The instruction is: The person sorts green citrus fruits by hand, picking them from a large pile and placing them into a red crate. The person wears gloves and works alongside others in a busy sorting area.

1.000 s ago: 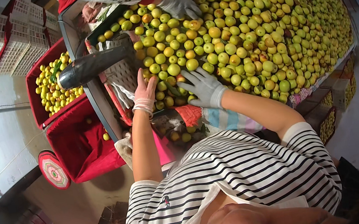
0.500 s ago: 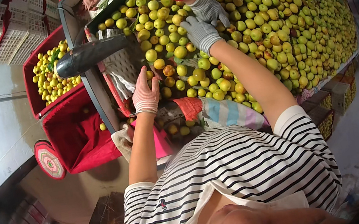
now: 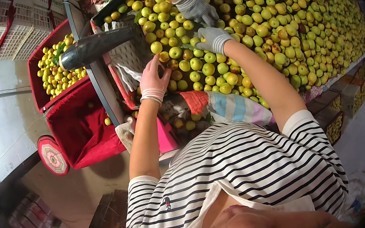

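Note:
My left hand (image 3: 154, 81), in a pink-and-white glove, is at the left edge of a spread of small round yellow-green fruits (image 3: 208, 69) that look like jujubes. Its thumb and fingers are apart, with the fingertips beside a brownish fruit (image 3: 173, 64). Over the middle of the heap, my right hand (image 3: 215, 40) wears a grey glove and rests with fingers stretched over the fruits; nothing shows in its grip. A co-worker's grey-gloved hand (image 3: 196, 8) reaches in from the far side, just beyond my right hand.
A black tapered tube (image 3: 97, 47) crosses the table's left rail (image 3: 103, 85). Left of it stand a red crate (image 3: 36, 84) of fruit and a red-lined bin (image 3: 83, 129). Striped cloth (image 3: 238, 108) lines the near edge. Boxes of fruit (image 3: 334, 126) stand low at right.
My left hand has moved right and slightly away from me, toward the fruits. My right hand has shifted slightly right and nearer. The co-worker's hand has moved left.

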Available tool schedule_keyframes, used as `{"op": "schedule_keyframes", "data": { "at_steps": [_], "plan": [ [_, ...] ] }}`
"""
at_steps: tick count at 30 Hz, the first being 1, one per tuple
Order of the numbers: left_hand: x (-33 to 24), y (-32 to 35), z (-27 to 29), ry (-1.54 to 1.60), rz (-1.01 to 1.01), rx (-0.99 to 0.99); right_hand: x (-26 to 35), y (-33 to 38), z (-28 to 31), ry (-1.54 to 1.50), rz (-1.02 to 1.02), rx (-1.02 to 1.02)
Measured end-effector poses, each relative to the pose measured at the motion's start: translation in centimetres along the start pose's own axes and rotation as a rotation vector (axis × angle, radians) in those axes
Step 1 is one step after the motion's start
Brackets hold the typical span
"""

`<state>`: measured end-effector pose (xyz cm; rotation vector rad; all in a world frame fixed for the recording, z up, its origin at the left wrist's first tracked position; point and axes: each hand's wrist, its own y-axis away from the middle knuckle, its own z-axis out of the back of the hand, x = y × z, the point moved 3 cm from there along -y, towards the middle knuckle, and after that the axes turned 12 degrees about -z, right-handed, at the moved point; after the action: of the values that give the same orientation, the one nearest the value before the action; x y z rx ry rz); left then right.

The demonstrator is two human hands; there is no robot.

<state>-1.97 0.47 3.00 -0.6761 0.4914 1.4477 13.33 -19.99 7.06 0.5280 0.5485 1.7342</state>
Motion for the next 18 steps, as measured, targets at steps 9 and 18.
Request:
{"op": "schedule_keyframes", "data": {
  "at_steps": [9, 18],
  "plan": [
    [-2.6, -4.5, -1.9, -0.068, 0.313, 0.344, -2.3, 2.5, -2.9, -0.658, 0.214, -0.322],
    [-2.2, -2.6, -4.4, 0.0, 0.12, 0.034, 3.1, 5.2, -7.4, -0.709, 0.358, -0.379]
  ]
}}
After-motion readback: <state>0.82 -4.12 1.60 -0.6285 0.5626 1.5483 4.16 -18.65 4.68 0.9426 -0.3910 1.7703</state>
